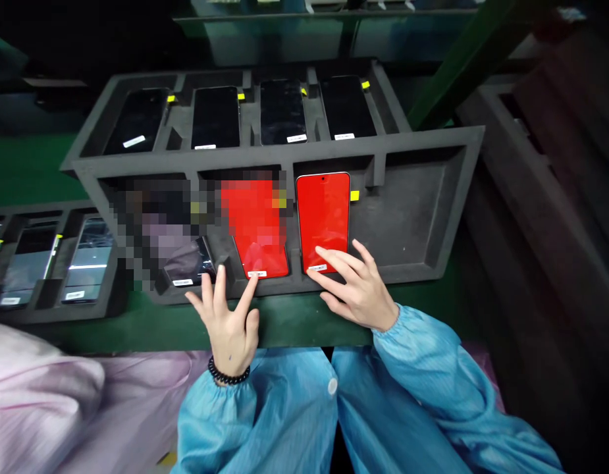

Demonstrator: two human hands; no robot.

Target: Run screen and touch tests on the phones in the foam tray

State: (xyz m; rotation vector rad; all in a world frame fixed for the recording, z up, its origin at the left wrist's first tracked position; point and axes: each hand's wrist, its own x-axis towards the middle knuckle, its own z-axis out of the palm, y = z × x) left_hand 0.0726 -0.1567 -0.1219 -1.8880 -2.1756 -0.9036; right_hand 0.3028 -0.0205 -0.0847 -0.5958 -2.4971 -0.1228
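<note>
from where i stand, the left hand [231, 326], fingers spread, touches the lower end of one red phone [259, 227] mid-left in the front tray [407, 224]; the right hand [356, 286], fingers apart, lies over another red phone [324, 210], mid-right in that tray.

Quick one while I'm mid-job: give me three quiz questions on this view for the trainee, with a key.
1. True or false: fingers of the person's right hand lie over the lower half of the right-hand red-screened phone.
2. How many black-screened phones lie in the back tray?
A) three
B) four
C) five
3. Fill in: the black bracelet is on the person's ____ wrist.

Key: 1. True. 2. B. 3. left.
</note>
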